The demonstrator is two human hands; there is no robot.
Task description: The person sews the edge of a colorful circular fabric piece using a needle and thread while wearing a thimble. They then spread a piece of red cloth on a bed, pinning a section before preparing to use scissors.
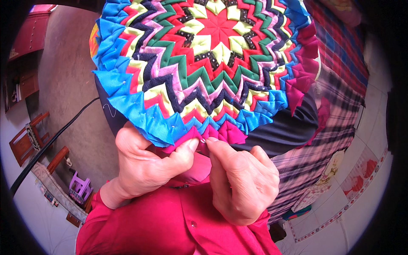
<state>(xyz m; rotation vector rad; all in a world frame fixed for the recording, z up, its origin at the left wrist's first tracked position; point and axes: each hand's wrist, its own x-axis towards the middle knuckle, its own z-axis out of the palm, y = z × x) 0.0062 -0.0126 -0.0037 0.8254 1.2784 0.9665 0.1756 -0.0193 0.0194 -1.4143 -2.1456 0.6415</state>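
Note:
A round patchwork mat [193, 44] of folded cloth triangles lies over my lap, with zigzag rings around a red and yellow star. Blue folds [144, 112] edge its near left side, and magenta folds [225, 134] show at the near rim and along the right. My left hand [148, 159] grips the near rim, thumb on top and fingers underneath. Close beside it, my right hand [244, 178] is closed in a pinch against a magenta fold. A tiny white loop, perhaps thread [202, 140], shows between the two hands; whatever the right fingertips pinch is hidden.
A plaid cloth [306, 170] covers a surface on my right. Dark cloth [282, 131] lies under the mat. At left are a purple stool [80, 187], a wooden chair [27, 138] and a black cable [55, 142]. A red cabinet [32, 36] stands farther back.

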